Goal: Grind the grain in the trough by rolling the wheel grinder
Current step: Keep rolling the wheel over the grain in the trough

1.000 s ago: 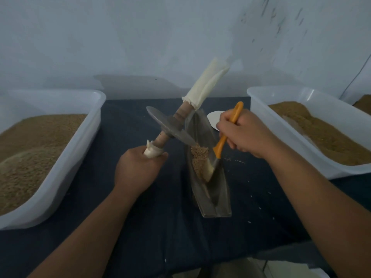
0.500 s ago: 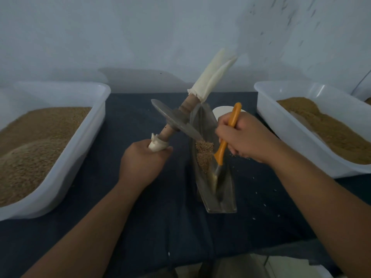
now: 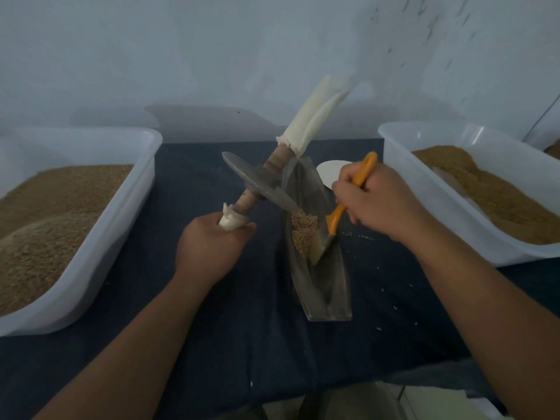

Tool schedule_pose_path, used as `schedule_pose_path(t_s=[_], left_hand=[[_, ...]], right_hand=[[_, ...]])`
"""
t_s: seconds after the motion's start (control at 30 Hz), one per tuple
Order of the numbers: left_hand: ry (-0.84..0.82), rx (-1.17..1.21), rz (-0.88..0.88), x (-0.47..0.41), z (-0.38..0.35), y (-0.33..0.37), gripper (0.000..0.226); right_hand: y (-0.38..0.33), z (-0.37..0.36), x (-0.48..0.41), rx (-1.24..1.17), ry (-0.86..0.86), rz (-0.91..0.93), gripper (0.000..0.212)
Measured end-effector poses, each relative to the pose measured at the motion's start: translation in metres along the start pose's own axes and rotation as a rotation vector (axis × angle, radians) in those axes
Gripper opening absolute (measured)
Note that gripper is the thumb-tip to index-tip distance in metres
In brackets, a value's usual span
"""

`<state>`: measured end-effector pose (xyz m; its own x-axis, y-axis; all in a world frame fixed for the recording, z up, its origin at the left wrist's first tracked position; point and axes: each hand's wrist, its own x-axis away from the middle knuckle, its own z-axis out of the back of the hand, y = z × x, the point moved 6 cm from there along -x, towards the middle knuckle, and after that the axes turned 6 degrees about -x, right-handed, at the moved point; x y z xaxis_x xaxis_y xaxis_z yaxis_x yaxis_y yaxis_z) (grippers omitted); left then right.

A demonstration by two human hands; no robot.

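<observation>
Gathering step: left hand (image 3: 209,250) grips tilted metal wheel grinder (image 3: 257,183); right hand (image 3: 381,201) grips orange-handled scraper (image 3: 335,218), heaping tan grain (image 3: 304,231) in steel trough (image 3: 330,286). Next, likely: seat the disc, roll 12 to 6 o'clock.

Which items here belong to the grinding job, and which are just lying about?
In use: wheel grinder, trough, grain, orange-handled tool, left hand, right hand.
Lying about: left grain tub, right grain tub, white disc, spilled grains.
</observation>
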<state>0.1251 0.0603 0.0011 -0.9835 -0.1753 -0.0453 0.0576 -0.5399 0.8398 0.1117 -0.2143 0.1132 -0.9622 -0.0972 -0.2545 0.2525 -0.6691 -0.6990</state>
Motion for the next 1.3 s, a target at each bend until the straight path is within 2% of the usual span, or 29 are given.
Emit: schedule_pose_path(t_s=[0.17, 0.5, 0.63, 0.73, 0.77, 0.83, 0.9, 0.97, 1.13, 1.17, 1.23, 1.3], left_hand=[[0.008, -0.007, 0.000, 0.001, 0.000, 0.000, 0.025], [0.024, -0.052, -0.031, 0.000, -0.001, 0.001, 0.020], [0.036, -0.079, -0.042, -0.001, -0.001, 0.000, 0.021], [0.034, -0.094, -0.052, -0.001, -0.002, -0.001, 0.021], [0.032, -0.098, -0.054, -0.001, -0.002, -0.001, 0.021], [0.031, -0.107, -0.060, 0.000, -0.002, -0.001, 0.022], [0.031, -0.114, -0.064, -0.001, -0.003, -0.001, 0.022], [0.033, -0.127, -0.064, -0.001, -0.003, -0.001, 0.021], [0.046, -0.208, -0.083, -0.001, 0.000, 0.002, 0.019], [0.054, -0.249, -0.103, -0.003, 0.002, 0.005, 0.017], [0.072, -0.356, -0.164, -0.008, 0.004, 0.016, 0.014], [0.096, -0.458, -0.217, -0.014, 0.002, 0.026, 0.024]], right_hand=[[0.003, 0.020, 0.025, -0.211, 0.047, 0.017, 0.034], [0.006, 0.036, 0.079, -0.134, 0.180, 0.129, 0.029], [0.026, 0.046, 0.085, -0.221, 0.283, 0.179, 0.024], [0.055, 0.052, 0.085, -0.022, 0.352, 0.234, 0.015], [0.067, 0.051, 0.083, 0.090, 0.326, 0.240, 0.018], [0.095, 0.039, 0.078, 0.299, 0.142, 0.168, 0.032], [0.119, 0.025, 0.080, 0.471, -0.056, 0.047, 0.061], [0.130, 0.022, 0.084, 0.519, -0.126, -0.004, 0.078], [0.126, 0.020, 0.089, 0.661, -0.366, -0.046, 0.095], [0.114, 0.024, 0.087, 0.662, -0.309, 0.010, 0.091], [0.075, 0.042, 0.081, 0.539, -0.002, 0.222, 0.073], [0.041, 0.055, 0.076, 0.491, 0.244, 0.418, 0.061]])
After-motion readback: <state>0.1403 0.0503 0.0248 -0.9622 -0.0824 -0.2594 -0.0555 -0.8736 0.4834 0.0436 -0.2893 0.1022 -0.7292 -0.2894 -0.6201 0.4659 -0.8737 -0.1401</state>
